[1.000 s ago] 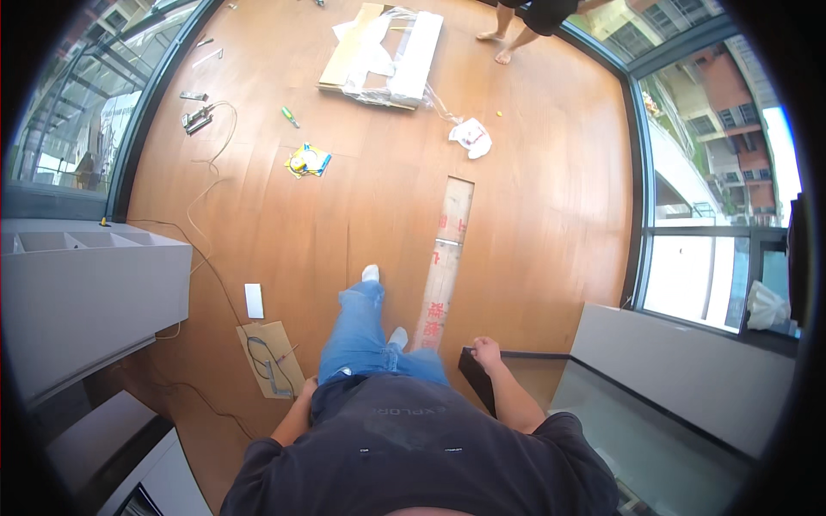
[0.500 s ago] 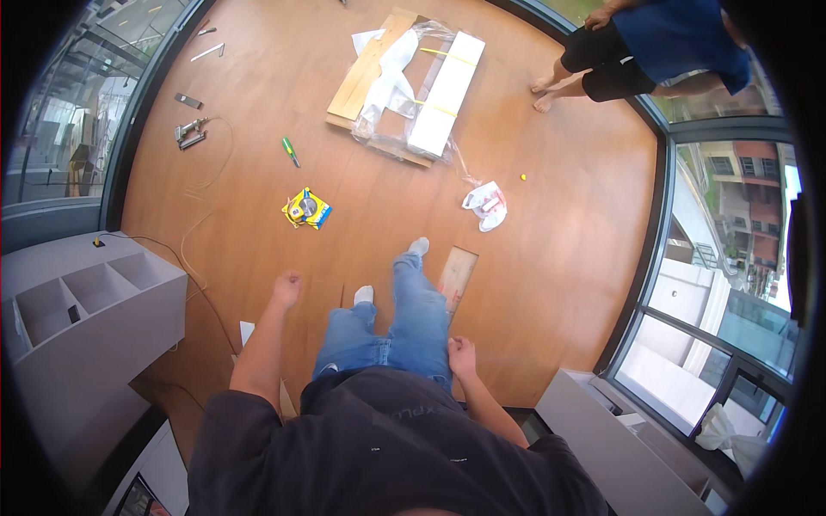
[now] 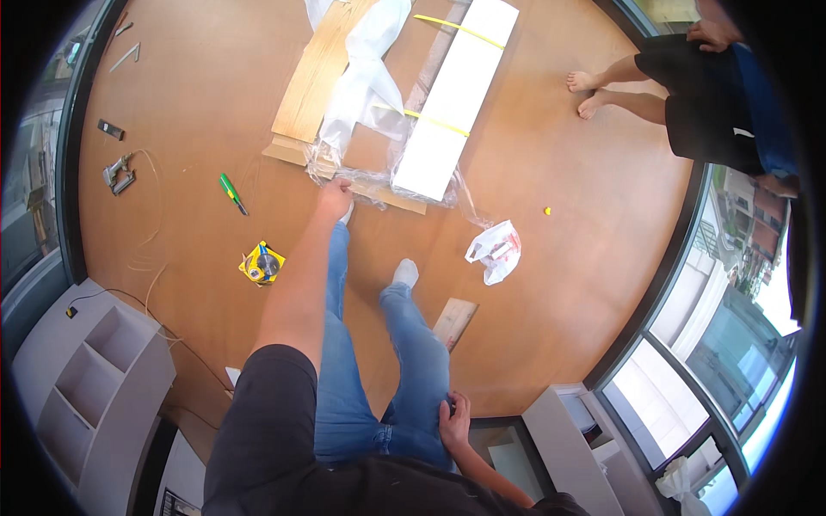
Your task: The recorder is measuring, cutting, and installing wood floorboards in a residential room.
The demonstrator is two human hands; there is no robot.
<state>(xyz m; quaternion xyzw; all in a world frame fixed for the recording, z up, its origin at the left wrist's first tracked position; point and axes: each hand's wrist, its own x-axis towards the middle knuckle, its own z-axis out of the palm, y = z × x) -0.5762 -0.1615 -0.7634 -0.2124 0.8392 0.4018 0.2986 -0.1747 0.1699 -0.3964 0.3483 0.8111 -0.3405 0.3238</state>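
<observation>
My left hand (image 3: 335, 196) reaches forward over the near edge of the packing, its fingers small against crumpled clear plastic (image 3: 325, 160); whether they grip anything is unclear. My right hand (image 3: 454, 420) is beside my right thigh, loosely open and holding nothing. The packing on the floor holds light wood boards (image 3: 318, 64), white foam sheeting (image 3: 361, 77), cardboard (image 3: 288, 148) and a long white panel (image 3: 452, 107) with yellow straps. A green-handled tool (image 3: 231, 191), a yellow pack with a round blade (image 3: 262, 262) and a white plastic bag (image 3: 495, 254) lie nearby.
Another person (image 3: 705, 103) stands barefoot at the right, beside the window. A nail gun (image 3: 120, 172) with hose and small tools lie at the left. Grey shelving units (image 3: 112, 353) stand at lower left and lower right. A patterned strip (image 3: 456, 322) lies by my feet.
I have stepped toward the packing, which is now closer. My left arm has swung forward and up. The other person has come further into view at the right, and my right hand has dropped slightly.
</observation>
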